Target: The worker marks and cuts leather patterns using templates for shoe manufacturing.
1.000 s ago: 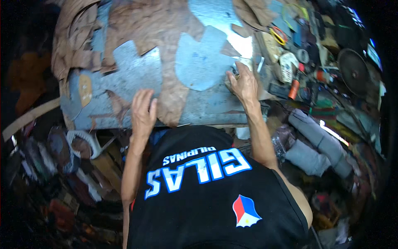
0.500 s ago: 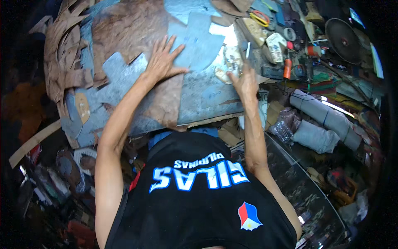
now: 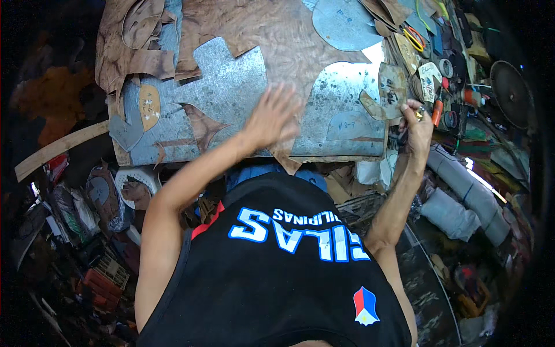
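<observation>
My left hand [image 3: 274, 115], smeared by motion with its fingers apart, is over the brown leather [image 3: 276, 55] near the middle of the worktable. My right hand [image 3: 419, 130] is at the table's right side, thumb and fingers closed around a small dark and brass-coloured thing I cannot make out. Beside its fingertips lies a tan template [image 3: 393, 87] with dark writing, touching a smaller curved template [image 3: 372, 106]. Farther back rests a rounded blue-grey piece [image 3: 343, 24] with pen marks.
Spotted metal sheeting [image 3: 231, 72] shows between leather offcuts [image 3: 147, 63]. At the right lie scissors [image 3: 414, 38], an orange-handled tool [image 3: 437, 111] and a roll of tape [image 3: 446, 67]. A dark round disc [image 3: 511, 92] stands beyond. Wrapped rolls [image 3: 457, 168] lie below the table's right side.
The view has shifted. My left hand has lifted off beside the blue-grey piece and come nearer to me. My right hand has moved right, to the template's outer edge.
</observation>
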Tool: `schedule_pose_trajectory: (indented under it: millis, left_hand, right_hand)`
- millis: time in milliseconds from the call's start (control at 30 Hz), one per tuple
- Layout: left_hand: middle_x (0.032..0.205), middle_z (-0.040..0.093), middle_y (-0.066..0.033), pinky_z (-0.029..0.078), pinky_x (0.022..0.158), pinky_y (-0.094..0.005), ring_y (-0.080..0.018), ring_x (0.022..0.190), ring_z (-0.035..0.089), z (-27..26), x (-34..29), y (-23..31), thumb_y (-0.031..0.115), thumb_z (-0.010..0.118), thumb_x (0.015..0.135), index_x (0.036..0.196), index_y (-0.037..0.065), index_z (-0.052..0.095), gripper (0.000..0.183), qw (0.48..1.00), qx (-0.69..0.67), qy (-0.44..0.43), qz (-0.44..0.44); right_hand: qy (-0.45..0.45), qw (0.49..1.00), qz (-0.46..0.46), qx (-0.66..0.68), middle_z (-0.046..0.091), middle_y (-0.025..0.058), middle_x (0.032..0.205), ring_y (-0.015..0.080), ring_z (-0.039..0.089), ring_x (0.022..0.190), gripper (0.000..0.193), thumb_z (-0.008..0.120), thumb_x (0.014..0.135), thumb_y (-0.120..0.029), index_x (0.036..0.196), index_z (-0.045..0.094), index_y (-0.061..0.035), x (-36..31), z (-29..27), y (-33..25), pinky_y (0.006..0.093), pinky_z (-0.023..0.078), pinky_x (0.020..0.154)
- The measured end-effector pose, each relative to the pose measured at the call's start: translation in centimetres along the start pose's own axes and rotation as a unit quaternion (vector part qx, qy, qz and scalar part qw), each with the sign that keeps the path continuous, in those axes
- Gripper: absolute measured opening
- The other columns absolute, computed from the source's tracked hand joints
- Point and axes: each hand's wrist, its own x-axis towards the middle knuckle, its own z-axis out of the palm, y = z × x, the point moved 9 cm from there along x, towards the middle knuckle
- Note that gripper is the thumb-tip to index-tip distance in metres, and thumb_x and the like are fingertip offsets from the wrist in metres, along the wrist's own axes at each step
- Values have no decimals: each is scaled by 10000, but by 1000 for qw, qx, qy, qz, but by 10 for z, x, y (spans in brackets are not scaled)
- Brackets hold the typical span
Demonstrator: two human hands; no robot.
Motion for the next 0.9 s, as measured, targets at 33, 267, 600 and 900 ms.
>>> schedule_pose_trajectory:
  millis: [33,267,600,900]
  left_hand:
    - [1597,177,-207,75,1186,-564,-417,1479,113,8,-30,18,644,429,923,1498,119,344,783,1000,-19,-13,10]
    - [1554,325,-116,172,1190,-494,-327,1456,237,-14,-115,59,559,536,901,1406,92,475,690,995,-80,-24,53]
    - [1364,526,-181,311,1114,-506,-356,1333,433,-49,-121,17,307,669,885,1240,38,591,452,989,-132,61,-31]
    - [1380,509,-198,321,1107,-511,-367,1333,436,-51,-118,-1,241,682,879,1237,32,590,425,985,-158,67,-29]
  right_hand:
    - [-17,999,-34,-14,650,13,775,55,525,553,198,678,902,-126,1056,654,-4,-1,8,-24,209,408,500]
    - [-186,874,-295,-338,682,136,838,225,647,723,258,624,887,-210,1059,682,-26,-1,141,-116,364,489,630]
    - [-157,818,-241,-498,685,228,1009,406,660,960,422,568,836,-225,1239,629,-116,37,150,-33,488,521,856]
    - [-162,830,-200,-495,449,157,1460,395,607,1096,640,709,864,-314,1401,458,-71,-121,98,49,464,527,847]
